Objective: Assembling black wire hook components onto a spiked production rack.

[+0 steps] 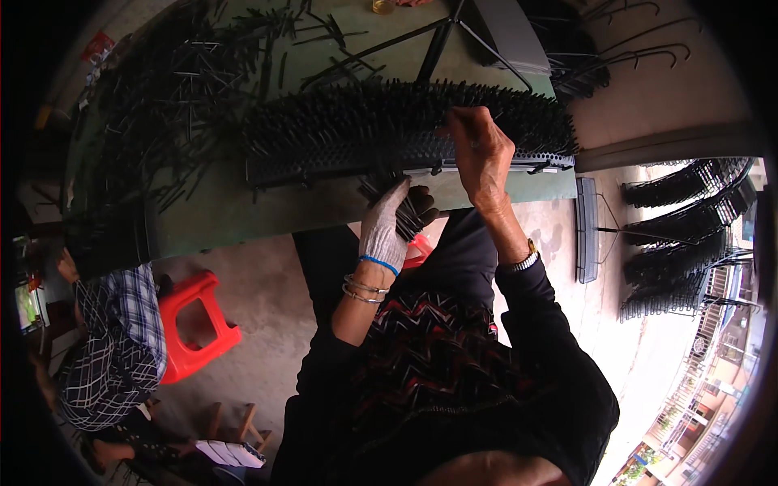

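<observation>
At the left, loose black strips (174,97) heap on the green table (212,233). Next comes the gloved left hand (386,220), its fingers wrapped around a bundle of black strips (411,227); the spiked, perforated panel (320,168) lies toward twelve o'clock from it, long axis running roughly nine to three. The bare right hand (486,154), at two o'clock from the left, is nearer the spikes: fingertips together over them, right of the panel's middle. I cannot tell whether they pinch a strip.

Blur hides whether the right grip (485,158) pinches anything against the black bristles (356,121).
</observation>
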Demonstrator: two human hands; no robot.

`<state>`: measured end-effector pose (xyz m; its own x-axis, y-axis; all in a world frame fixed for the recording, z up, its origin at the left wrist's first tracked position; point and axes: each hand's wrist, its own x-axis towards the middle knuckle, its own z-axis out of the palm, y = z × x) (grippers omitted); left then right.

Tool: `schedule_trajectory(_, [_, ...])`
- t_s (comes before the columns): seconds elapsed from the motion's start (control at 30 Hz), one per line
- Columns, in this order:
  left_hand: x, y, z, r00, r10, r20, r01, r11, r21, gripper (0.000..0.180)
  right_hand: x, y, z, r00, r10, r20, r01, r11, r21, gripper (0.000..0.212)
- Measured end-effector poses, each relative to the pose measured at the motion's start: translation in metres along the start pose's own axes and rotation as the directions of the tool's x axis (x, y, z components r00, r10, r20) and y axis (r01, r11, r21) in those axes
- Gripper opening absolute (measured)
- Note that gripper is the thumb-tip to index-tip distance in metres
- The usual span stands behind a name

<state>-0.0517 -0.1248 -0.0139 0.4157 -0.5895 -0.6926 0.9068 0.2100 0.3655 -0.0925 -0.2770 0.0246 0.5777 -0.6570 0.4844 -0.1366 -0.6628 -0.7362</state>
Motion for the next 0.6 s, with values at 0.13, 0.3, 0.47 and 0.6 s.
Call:
schedule_trajectory(0.13, [0.003, -0.002, -0.009, 1.0, 0.002, 0.03, -0.002, 1.0, 0.015, 0.021, 0.0, 0.003, 0.001, 0.999, -0.05, 0.007, 0.05, 0.998, -0.024, 0.007])
schedule_trajectory(0.3, [-0.014, 0.008, 0.008, 0.993, -0.104, -0.063, 0.103, 0.994, -0.028, 0.014, 0.0, 0.001, -0.001, 0.999, -0.029, 0.042, 0.028, 0.999, 0.027, 0.007])
schedule_trajectory(0.47, [-0.019, 0.005, 0.007, 1.0, -0.027, -0.012, 0.027, 0.999, -0.024, 0.015, 0.003, 0.002, -0.002, 0.996, -0.065, 0.064, 0.065, 0.998, 0.008, 0.008])
schedule_trajectory(0.6, [-0.012, 0.0, -0.001, 1.0, 0.015, 0.02, -0.015, 1.0, -0.027, 0.016, 0.009, 0.004, -0.006, 0.989, -0.045, 0.139, 0.046, 0.999, -0.009, 0.01])
